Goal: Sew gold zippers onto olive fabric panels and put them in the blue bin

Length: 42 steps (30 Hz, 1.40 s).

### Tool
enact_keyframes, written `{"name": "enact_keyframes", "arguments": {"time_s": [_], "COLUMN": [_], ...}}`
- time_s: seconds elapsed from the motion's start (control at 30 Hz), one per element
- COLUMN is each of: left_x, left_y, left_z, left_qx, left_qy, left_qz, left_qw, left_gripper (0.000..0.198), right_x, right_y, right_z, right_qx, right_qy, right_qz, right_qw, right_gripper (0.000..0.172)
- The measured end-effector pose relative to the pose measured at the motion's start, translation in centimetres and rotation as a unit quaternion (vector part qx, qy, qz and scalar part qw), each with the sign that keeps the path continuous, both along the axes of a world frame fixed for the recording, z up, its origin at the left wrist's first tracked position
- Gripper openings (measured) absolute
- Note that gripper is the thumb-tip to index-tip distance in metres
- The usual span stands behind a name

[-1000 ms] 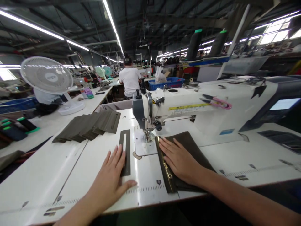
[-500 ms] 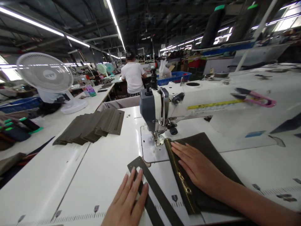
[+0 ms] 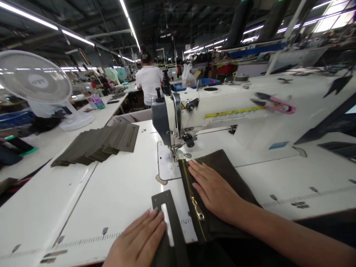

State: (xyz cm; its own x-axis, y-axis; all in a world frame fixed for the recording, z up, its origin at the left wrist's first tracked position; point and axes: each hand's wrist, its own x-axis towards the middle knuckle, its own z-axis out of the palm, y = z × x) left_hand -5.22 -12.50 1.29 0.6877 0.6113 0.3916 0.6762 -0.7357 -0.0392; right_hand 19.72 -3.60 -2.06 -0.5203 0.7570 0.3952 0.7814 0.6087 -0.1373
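My right hand (image 3: 213, 189) lies flat, fingers together, on a dark olive fabric panel (image 3: 222, 167) with a brass zipper (image 3: 194, 202) along its left edge. The panel's far end sits by the presser foot of the white sewing machine (image 3: 172, 126). My left hand (image 3: 139, 241) rests flat on a dark slotted frame strip (image 3: 168, 218) at the table's near edge, fingers stretched out on it.
A fanned stack of the same slotted olive pieces (image 3: 97, 146) lies at the left. Pink-handled snips (image 3: 274, 104) rest on the machine arm. A white desk fan (image 3: 36, 81) stands far left. A person in a white shirt (image 3: 148, 83) works at a table behind.
My left hand has slid the slotted strip from beside the needle plate toward the table's near edge. My right hand has stayed on the zipper panel.
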Motion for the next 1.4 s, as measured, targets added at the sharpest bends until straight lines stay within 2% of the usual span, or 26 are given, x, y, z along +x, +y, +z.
{"name": "enact_keyframes", "arguments": {"time_s": [0.13,0.2,0.27,0.37,0.5,0.83,1.07,1.23,1.4], "left_x": [0.9,2.4,4.3,6.4,6.7,6.6,6.1,5.5,5.2], "left_y": [3.1,5.2,7.0,8.7,9.1,9.5,10.1,10.7,10.6], "left_z": [1.5,1.6,1.2,0.1,-0.8,-0.9,-1.3,-1.4,-1.1], "left_qx": [0.039,0.066,0.069,0.025,-0.020,-0.021,0.023,0.067,0.064], "left_qy": [-0.133,-0.164,-0.141,-0.052,-0.003,0.016,0.026,0.054,0.091], "left_qz": [0.077,0.065,0.036,0.022,0.019,0.031,0.010,-0.013,-0.010], "left_qw": [0.987,0.982,0.987,0.998,1.000,0.999,0.999,0.996,0.994], "left_gripper": [0.033,0.027,0.023,0.027,0.030,0.029,0.028,0.029,0.029], "right_x": [-0.7,-1.0,-1.1,-1.0,-1.0,-1.0,-1.7,-1.6,-1.4], "right_y": [-0.4,-0.4,-0.4,-0.5,-0.5,-0.1,0.1,0.2,0.2], "right_z": [0.0,0.0,0.0,0.0,0.0,0.7,0.9,0.3,0.6], "right_qx": [-0.012,-0.011,-0.008,-0.004,0.003,-0.006,-0.060,-0.061,-0.061], "right_qy": [0.002,-0.003,-0.008,-0.001,0.008,0.012,0.030,0.062,0.080], "right_qz": [-0.004,-0.009,-0.004,0.016,0.014,0.003,-0.026,-0.021,-0.016], "right_qw": [1.000,1.000,1.000,1.000,1.000,1.000,0.997,0.996,0.995], "right_gripper": [0.043,0.043,0.044,0.046,0.046,0.045,0.049,0.048,0.047]}}
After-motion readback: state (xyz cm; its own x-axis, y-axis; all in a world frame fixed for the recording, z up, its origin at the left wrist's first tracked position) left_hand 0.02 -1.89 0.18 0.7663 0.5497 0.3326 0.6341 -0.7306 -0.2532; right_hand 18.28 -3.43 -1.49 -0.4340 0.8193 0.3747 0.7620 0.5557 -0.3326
